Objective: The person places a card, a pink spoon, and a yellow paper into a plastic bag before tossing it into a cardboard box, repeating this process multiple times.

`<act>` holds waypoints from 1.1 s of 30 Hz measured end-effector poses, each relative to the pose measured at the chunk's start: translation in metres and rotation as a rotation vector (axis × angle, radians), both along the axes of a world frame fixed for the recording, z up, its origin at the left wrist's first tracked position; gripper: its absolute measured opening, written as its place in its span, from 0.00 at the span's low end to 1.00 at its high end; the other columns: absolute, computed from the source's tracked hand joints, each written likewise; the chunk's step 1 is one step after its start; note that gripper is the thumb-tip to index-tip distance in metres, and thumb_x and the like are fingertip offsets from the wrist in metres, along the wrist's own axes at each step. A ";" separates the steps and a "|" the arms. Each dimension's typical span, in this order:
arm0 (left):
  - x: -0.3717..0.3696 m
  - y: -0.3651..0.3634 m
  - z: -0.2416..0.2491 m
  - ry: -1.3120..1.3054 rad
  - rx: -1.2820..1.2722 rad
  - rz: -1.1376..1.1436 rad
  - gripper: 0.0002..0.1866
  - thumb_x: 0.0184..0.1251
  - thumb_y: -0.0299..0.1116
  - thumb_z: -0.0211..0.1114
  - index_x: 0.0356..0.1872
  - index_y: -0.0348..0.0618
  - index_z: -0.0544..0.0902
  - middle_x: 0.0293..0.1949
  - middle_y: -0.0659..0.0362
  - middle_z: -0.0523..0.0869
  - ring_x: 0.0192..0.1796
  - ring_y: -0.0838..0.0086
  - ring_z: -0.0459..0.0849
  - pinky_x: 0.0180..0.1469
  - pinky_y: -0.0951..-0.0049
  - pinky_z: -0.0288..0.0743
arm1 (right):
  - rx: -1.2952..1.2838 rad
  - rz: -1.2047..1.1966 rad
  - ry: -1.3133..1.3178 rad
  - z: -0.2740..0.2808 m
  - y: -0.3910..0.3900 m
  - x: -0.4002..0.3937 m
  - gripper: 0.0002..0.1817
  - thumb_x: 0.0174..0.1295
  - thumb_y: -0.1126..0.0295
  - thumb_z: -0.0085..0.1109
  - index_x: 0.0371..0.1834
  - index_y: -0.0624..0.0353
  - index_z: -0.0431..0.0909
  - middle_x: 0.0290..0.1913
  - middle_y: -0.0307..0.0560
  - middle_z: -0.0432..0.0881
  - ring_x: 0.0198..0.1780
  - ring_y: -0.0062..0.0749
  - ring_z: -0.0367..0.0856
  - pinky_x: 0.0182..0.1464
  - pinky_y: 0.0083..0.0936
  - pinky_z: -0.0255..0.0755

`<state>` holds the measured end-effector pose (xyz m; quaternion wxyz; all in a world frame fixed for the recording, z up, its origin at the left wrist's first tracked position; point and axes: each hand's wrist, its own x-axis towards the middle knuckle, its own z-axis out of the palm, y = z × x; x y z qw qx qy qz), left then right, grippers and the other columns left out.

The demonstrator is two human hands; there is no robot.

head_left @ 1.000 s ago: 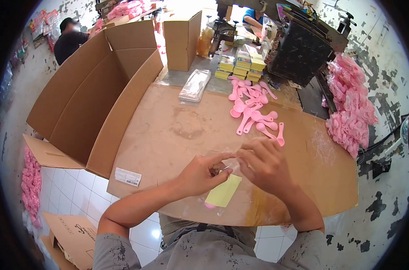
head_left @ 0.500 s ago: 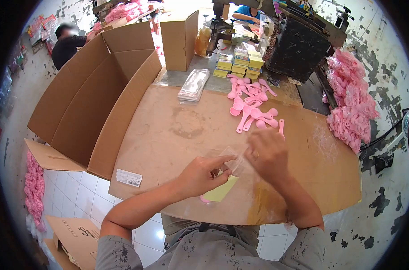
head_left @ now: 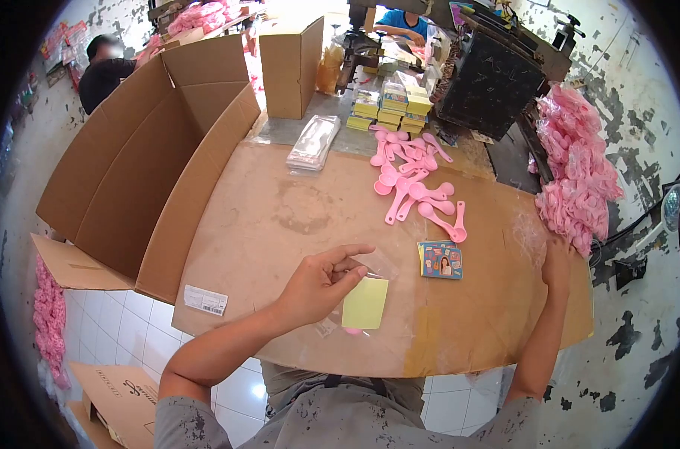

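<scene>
My left hand [head_left: 321, 286] is over the front middle of the table, index finger stretched out. Its thumb and a bent finger appear to pinch the upper edge of a clear plastic bag [head_left: 386, 268]. Inside the bag is a pale yellow card [head_left: 365, 304], and a bit of pink plastic [head_left: 352, 330] peeks out below the card. My right hand [head_left: 556, 263] reaches to the table's right edge, at the foot of a heap of pink bagged items [head_left: 583, 202]; its fingertips are partly hidden. Between the hands lies a small stack of printed cards [head_left: 441, 260].
Pink measuring spoons [head_left: 411, 168] lie scattered beyond the cards. Behind them stand yellow-edged card stacks [head_left: 388, 108] and a pile of clear bags [head_left: 313, 142]. A large open carton [head_left: 168, 209] flanks the table's left. Two other people work at the back.
My right hand has moved from the bag rightward to the pink heap, uncovering the printed cards. The yellow card in the bag now stands straighter under my left hand. The view has shifted slightly.
</scene>
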<state>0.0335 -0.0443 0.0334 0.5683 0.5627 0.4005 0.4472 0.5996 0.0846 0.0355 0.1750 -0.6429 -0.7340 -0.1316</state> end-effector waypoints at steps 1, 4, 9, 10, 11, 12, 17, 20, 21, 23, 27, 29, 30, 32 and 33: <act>0.001 -0.001 -0.001 -0.020 -0.001 0.008 0.24 0.80 0.23 0.62 0.74 0.32 0.73 0.48 0.51 0.92 0.54 0.76 0.89 0.56 0.76 0.84 | 0.036 0.022 0.061 0.007 -0.009 -0.019 0.29 0.59 0.91 0.50 0.65 0.62 0.77 0.58 0.56 0.83 0.65 0.51 0.80 0.71 0.44 0.69; 0.003 0.000 -0.002 -0.103 -0.023 0.023 0.22 0.81 0.22 0.61 0.72 0.33 0.74 0.50 0.49 0.92 0.54 0.77 0.89 0.55 0.75 0.85 | 0.152 0.041 0.005 0.031 -0.026 -0.071 0.28 0.61 0.89 0.52 0.65 0.61 0.79 0.59 0.53 0.84 0.64 0.48 0.81 0.69 0.42 0.70; 0.004 0.003 -0.002 -0.089 -0.002 0.030 0.24 0.82 0.26 0.62 0.74 0.32 0.72 0.51 0.49 0.93 0.53 0.76 0.90 0.55 0.76 0.84 | -0.168 0.340 0.477 0.045 -0.042 -0.178 0.21 0.66 0.74 0.67 0.63 0.59 0.82 0.53 0.47 0.87 0.53 0.35 0.85 0.56 0.32 0.76; 0.004 0.003 -0.002 -0.081 -0.009 0.036 0.23 0.82 0.27 0.62 0.73 0.32 0.72 0.51 0.49 0.93 0.53 0.76 0.90 0.54 0.77 0.84 | -0.291 0.428 0.572 0.039 -0.047 -0.202 0.21 0.67 0.69 0.70 0.63 0.59 0.82 0.51 0.45 0.88 0.50 0.30 0.85 0.52 0.28 0.76; 0.005 0.003 -0.002 -0.098 -0.020 0.047 0.23 0.83 0.27 0.62 0.73 0.33 0.73 0.51 0.49 0.93 0.52 0.76 0.90 0.54 0.77 0.85 | -0.414 0.566 0.625 0.042 -0.057 -0.232 0.21 0.68 0.68 0.70 0.63 0.58 0.82 0.50 0.44 0.88 0.48 0.28 0.85 0.51 0.28 0.77; 0.006 0.003 -0.003 -0.116 -0.028 0.058 0.22 0.83 0.28 0.62 0.72 0.33 0.73 0.51 0.49 0.93 0.52 0.76 0.90 0.53 0.77 0.85 | -0.535 0.703 0.675 0.046 -0.067 -0.260 0.21 0.68 0.68 0.71 0.64 0.58 0.82 0.49 0.44 0.88 0.46 0.26 0.85 0.49 0.28 0.77; 0.003 0.003 -0.009 -0.107 -0.013 0.070 0.20 0.83 0.28 0.62 0.69 0.33 0.77 0.50 0.50 0.93 0.51 0.76 0.90 0.51 0.77 0.85 | -0.876 0.778 0.945 0.019 -0.078 -0.323 0.21 0.72 0.72 0.68 0.66 0.62 0.77 0.53 0.41 0.86 0.54 0.21 0.84 0.52 0.23 0.78; 0.001 0.004 -0.011 -0.146 -0.015 0.070 0.19 0.82 0.28 0.63 0.68 0.31 0.78 0.50 0.50 0.92 0.52 0.77 0.90 0.52 0.77 0.85 | -0.931 0.742 1.129 0.006 -0.074 -0.329 0.16 0.73 0.74 0.67 0.61 0.65 0.79 0.51 0.41 0.86 0.50 0.19 0.84 0.50 0.20 0.79; 0.000 0.005 -0.012 -0.148 -0.001 0.063 0.19 0.82 0.28 0.63 0.67 0.31 0.79 0.50 0.50 0.92 0.52 0.77 0.90 0.53 0.77 0.85 | -0.923 0.748 1.151 0.007 -0.074 -0.329 0.15 0.73 0.74 0.66 0.60 0.65 0.80 0.50 0.40 0.87 0.49 0.18 0.85 0.49 0.19 0.79; 0.000 0.005 -0.013 -0.125 -0.003 0.050 0.19 0.82 0.28 0.64 0.67 0.30 0.80 0.51 0.51 0.92 0.52 0.77 0.90 0.53 0.77 0.85 | -0.906 0.754 1.196 0.009 -0.075 -0.328 0.13 0.74 0.75 0.65 0.58 0.66 0.81 0.47 0.39 0.87 0.45 0.16 0.85 0.47 0.18 0.80; 0.004 0.004 -0.013 -0.089 -0.071 0.045 0.17 0.81 0.28 0.65 0.64 0.30 0.82 0.52 0.51 0.91 0.53 0.77 0.89 0.54 0.77 0.85 | -0.882 0.734 1.218 -0.001 -0.071 -0.320 0.12 0.74 0.75 0.65 0.57 0.66 0.82 0.48 0.39 0.87 0.46 0.16 0.85 0.48 0.18 0.80; 0.004 0.005 -0.015 -0.080 -0.077 0.050 0.15 0.81 0.27 0.65 0.62 0.30 0.84 0.52 0.53 0.91 0.53 0.77 0.89 0.54 0.78 0.85 | -0.888 0.710 1.229 0.000 -0.070 -0.320 0.11 0.74 0.75 0.65 0.55 0.66 0.83 0.48 0.39 0.87 0.46 0.16 0.85 0.48 0.18 0.79; 0.003 0.005 -0.017 -0.063 -0.067 0.050 0.15 0.81 0.27 0.65 0.61 0.31 0.84 0.52 0.53 0.91 0.53 0.77 0.89 0.54 0.79 0.84 | -0.887 0.705 1.253 -0.001 -0.070 -0.319 0.10 0.74 0.75 0.65 0.54 0.66 0.84 0.48 0.38 0.87 0.45 0.16 0.85 0.48 0.18 0.79; 0.002 0.005 -0.017 -0.039 -0.060 0.047 0.13 0.81 0.26 0.64 0.60 0.33 0.86 0.52 0.54 0.91 0.53 0.78 0.89 0.54 0.79 0.84 | -0.885 0.693 1.300 -0.004 -0.070 -0.318 0.09 0.73 0.76 0.65 0.53 0.65 0.86 0.47 0.37 0.87 0.44 0.15 0.84 0.47 0.18 0.79; 0.003 0.005 -0.015 -0.033 -0.064 0.043 0.13 0.81 0.25 0.64 0.60 0.34 0.86 0.52 0.55 0.92 0.52 0.78 0.89 0.54 0.79 0.84 | -0.869 0.718 1.295 -0.006 -0.069 -0.317 0.09 0.73 0.77 0.65 0.52 0.65 0.87 0.46 0.37 0.87 0.44 0.16 0.84 0.47 0.17 0.79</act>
